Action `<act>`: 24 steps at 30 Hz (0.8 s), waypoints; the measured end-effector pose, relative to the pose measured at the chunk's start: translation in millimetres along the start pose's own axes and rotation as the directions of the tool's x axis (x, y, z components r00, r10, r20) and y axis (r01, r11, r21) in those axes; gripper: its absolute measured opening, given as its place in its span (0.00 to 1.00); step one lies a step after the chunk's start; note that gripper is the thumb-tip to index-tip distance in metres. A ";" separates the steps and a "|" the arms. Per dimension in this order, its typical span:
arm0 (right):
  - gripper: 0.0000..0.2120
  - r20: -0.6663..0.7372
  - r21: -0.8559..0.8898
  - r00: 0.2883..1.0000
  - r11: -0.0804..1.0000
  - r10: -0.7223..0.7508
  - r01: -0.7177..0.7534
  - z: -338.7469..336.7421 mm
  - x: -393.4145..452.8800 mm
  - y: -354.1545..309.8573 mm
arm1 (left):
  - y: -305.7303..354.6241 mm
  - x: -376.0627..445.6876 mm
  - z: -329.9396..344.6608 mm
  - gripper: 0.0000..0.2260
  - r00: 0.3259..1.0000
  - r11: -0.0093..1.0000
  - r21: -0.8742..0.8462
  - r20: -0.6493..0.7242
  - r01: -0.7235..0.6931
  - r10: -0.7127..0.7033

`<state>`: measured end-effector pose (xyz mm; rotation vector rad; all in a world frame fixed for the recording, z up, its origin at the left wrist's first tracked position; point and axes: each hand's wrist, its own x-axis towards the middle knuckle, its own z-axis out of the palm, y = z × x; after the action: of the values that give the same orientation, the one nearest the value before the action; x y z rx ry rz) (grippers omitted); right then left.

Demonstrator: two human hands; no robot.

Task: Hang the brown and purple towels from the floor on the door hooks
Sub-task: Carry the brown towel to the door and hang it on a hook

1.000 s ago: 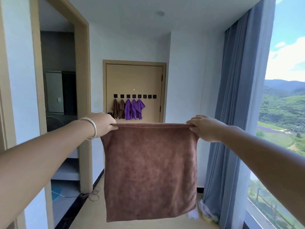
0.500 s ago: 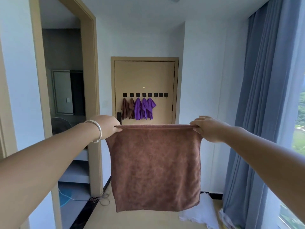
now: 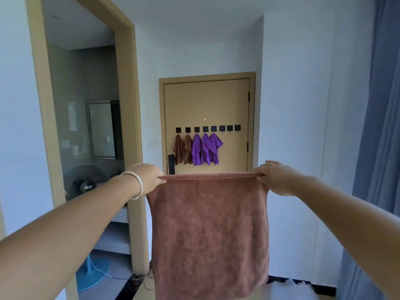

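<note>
Between the hands, the brown towel (image 3: 210,230) hangs spread; left hand (image 3: 149,177) and right hand (image 3: 273,176) pinch its top corners, probably readying it for the free door hooks (image 3: 229,128) ahead.

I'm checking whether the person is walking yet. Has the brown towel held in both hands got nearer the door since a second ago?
Yes. The brown towel is nearer the door: the door looks larger now, and the towel's top edge sits lower on it, below the hanging towels.

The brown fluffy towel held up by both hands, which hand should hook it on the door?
Probably the right hand: the three empty black hooks sit at the row's right end. It already pinches the brown fluffy towel by its right corner, like the left hand opposite.
</note>
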<state>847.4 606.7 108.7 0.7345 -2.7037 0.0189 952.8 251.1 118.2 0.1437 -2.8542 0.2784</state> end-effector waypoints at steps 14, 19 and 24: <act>0.16 0.015 0.039 1.000 0.999 -0.016 0.016 48.4 123.5 78.8 | 17.3 149.0 45.5 0.19 1.000 1.000 0.004 -0.015 0.008 -0.008; 0.16 0.019 0.033 1.000 0.999 0.011 -0.011 68.4 176.5 91.4 | 0.5 212.5 65.4 0.19 0.998 1.000 0.003 -0.053 -0.015 0.015; 0.16 0.019 0.021 0.999 0.999 0.042 -0.042 78.6 243.9 93.7 | -27.5 283.3 82.7 0.18 0.995 0.998 -0.045 -0.095 -0.036 0.031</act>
<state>578.7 560.8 121.0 0.6871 -2.7399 0.0516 663.4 187.2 122.7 0.0711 -2.7689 0.2185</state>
